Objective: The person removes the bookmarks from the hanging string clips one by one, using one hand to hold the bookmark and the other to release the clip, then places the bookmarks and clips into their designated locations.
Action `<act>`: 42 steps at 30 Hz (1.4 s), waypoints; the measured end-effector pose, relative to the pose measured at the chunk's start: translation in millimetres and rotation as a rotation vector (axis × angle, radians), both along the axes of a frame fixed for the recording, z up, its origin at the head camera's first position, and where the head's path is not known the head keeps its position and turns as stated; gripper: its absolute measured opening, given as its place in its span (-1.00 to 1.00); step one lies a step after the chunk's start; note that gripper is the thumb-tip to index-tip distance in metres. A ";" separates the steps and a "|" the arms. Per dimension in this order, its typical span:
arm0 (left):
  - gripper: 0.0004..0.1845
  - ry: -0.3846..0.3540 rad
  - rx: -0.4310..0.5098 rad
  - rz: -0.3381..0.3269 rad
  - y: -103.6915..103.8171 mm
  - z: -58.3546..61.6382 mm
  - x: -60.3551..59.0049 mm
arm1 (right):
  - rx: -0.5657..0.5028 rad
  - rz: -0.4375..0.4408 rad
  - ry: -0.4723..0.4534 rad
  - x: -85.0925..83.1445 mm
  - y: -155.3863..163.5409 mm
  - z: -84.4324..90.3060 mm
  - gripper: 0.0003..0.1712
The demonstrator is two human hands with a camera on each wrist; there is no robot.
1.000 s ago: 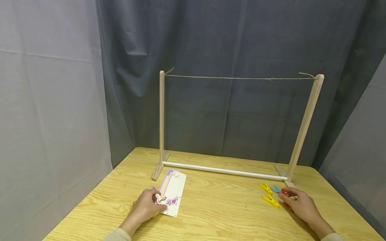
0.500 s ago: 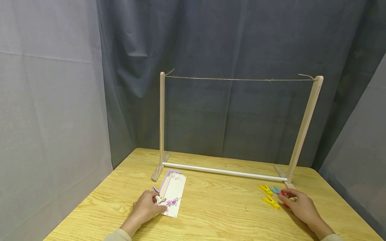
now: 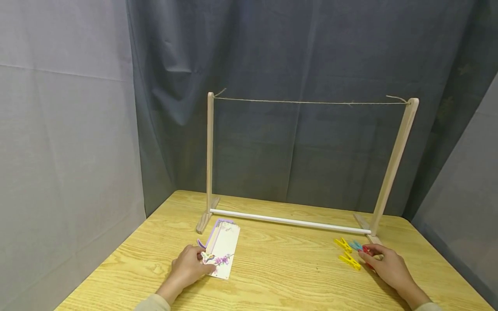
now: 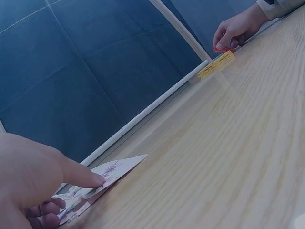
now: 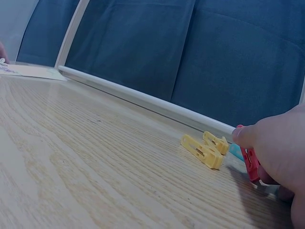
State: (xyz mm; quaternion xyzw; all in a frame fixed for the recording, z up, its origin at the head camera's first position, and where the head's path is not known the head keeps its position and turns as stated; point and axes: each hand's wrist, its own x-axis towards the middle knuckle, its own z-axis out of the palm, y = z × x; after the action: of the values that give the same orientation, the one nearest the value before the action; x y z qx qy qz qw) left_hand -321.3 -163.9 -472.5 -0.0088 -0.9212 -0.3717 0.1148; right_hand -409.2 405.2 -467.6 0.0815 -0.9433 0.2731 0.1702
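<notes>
My left hand (image 3: 189,268) pinches the near left edge of a small stack of flowered cards (image 3: 227,246), thumb on top and fingers at the side. The top card is cream with purple blossoms and a bird; a purple-edged one shows beneath it. In the left wrist view the cards' near end (image 4: 119,168) tilts up a little off the table. At the right, my right hand (image 3: 389,264) grips a red clothespin (image 5: 250,162) between thumb and fingers. Two yellow clothespins (image 3: 349,261) and a light blue clothespin (image 3: 355,245) lie just left of it.
Behind the hands stands a wooden frame with a left post (image 3: 210,151), a right post (image 3: 394,166) and a white bottom bar (image 3: 289,221). A thin string (image 3: 292,101) runs between the post tops. Wood-grain table (image 3: 280,268) lies between the hands; a dark curtain (image 3: 272,52) hangs behind.
</notes>
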 end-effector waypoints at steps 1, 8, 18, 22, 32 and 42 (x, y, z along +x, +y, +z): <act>-0.29 0.000 -0.001 -0.001 0.2 0.0 0.0 | 0.000 0.001 -0.003 0.0 0.0 0.0 -0.44; -0.27 0.003 -0.015 -0.004 0.7 1.9 0.7 | 0.012 -0.001 0.008 -1.5 0.2 0.3 -0.44; -0.27 -0.013 -0.014 -0.002 -1.2 1.4 -1.1 | 0.008 0.014 0.018 -2.3 0.8 -1.3 -0.44; -0.29 -0.009 -0.018 -0.004 -1.5 0.3 -1.4 | 0.006 0.012 -0.018 -2.8 1.7 -1.1 -0.41; -0.28 -0.006 -0.016 -0.012 -1.0 1.6 -0.8 | 0.027 0.005 -0.093 -4.7 4.6 2.4 -0.33; -0.28 0.002 -0.022 -0.005 -0.6 0.0 -1.2 | 0.028 0.004 -0.101 -4.3 3.4 1.9 -0.33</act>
State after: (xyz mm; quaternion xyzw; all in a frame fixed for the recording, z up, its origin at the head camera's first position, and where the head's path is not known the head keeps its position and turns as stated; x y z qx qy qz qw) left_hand -322.5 -164.5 -472.5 -0.0129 -0.9250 -0.3619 0.1148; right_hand -413.4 408.6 -465.7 0.0719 -0.9542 0.2641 0.1206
